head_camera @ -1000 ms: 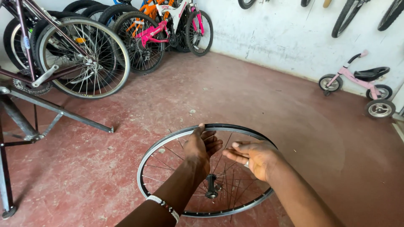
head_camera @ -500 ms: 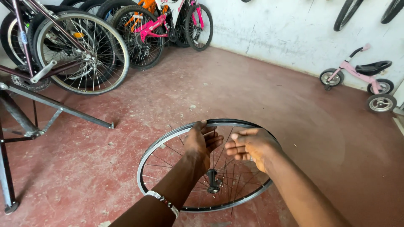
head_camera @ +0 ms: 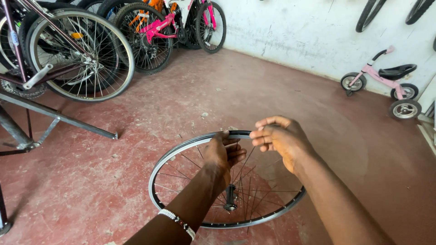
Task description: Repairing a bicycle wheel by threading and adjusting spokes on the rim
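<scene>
Lower centre of the frame: a bare bicycle wheel [head_camera: 225, 179], tyreless, with silver rim, thin spokes and a dark hub, is held tilted above the red floor [head_camera: 136, 136]. The left hand [head_camera: 221, 153], with a beaded bracelet [head_camera: 177, 223] on its wrist, is closed over the upper arc of the rim, its fingers curled in among the spokes. The right hand [head_camera: 280, 137] is at the same arc, just right of the left, fingers bent inward; whether it grips the rim or only hovers before it cannot be told.

Compared with half a second earlier, the right hand sits higher and nearer the rim's top edge, and the wheel lies further right in the frame. The left hand keeps its hold. The change suggests that the hands are working their way along the rim.

Mid left: a grey metal stand [head_camera: 59, 118]. Upper left: a row of parked bicycles [head_camera: 136, 36], one with a pink frame. Upper right: a pink balance bike [head_camera: 386, 79] by the white wall [head_camera: 295, 31], on which further wheels hang.
</scene>
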